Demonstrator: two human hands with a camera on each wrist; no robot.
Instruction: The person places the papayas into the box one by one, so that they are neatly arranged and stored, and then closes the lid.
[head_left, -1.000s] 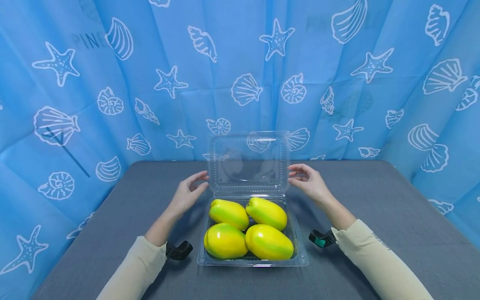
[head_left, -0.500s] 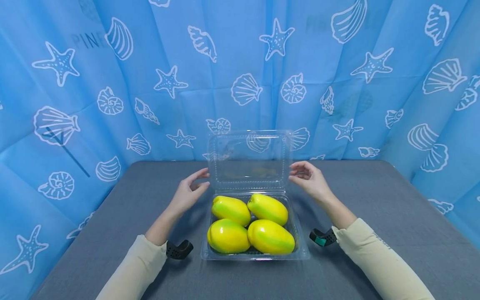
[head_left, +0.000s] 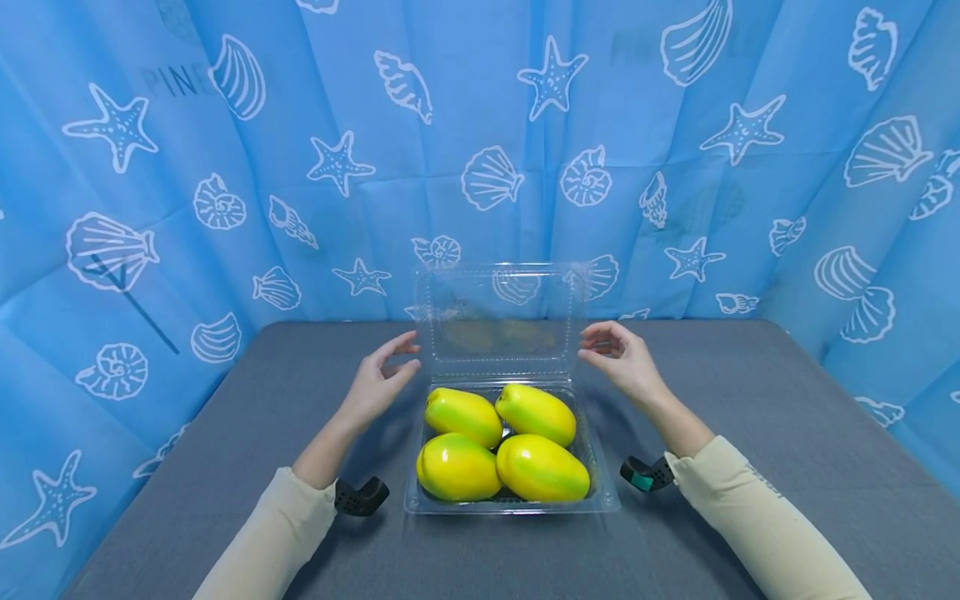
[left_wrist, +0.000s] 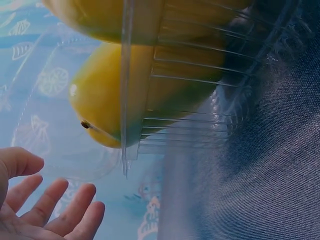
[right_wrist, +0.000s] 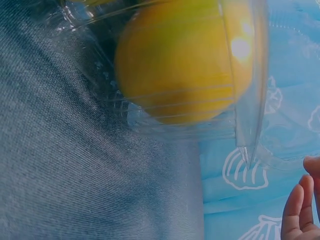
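Observation:
A clear plastic clamshell box (head_left: 512, 508) stands on the table in the head view, holding several glossy yellow-green fruits (head_left: 543, 468) that look like mangoes. Its hinged lid (head_left: 498, 287) is raised at the far side. My left hand (head_left: 372, 382) is beside the lid's left edge, thumb and fingers apart. On the other side, my right hand (head_left: 626, 362) has its fingertips close to the lid's right edge, fingers gently bent. In the left wrist view the left hand (left_wrist: 55, 215) shows spread fingers with nothing between them. The right wrist view catches only part of the right hand (right_wrist: 300, 212).
A grey cloth covers the table (head_left: 225, 467). Behind it hangs a blue curtain (head_left: 480, 100) printed with white shells and starfish. Black bands (head_left: 362, 497) sit at both wrists, beside the pale sleeves (head_left: 266, 533).
The box and its fruits have slid a little away from the person and slightly right. The lid's lower edge has shifted back with it. Both hands have stayed nearly in place.

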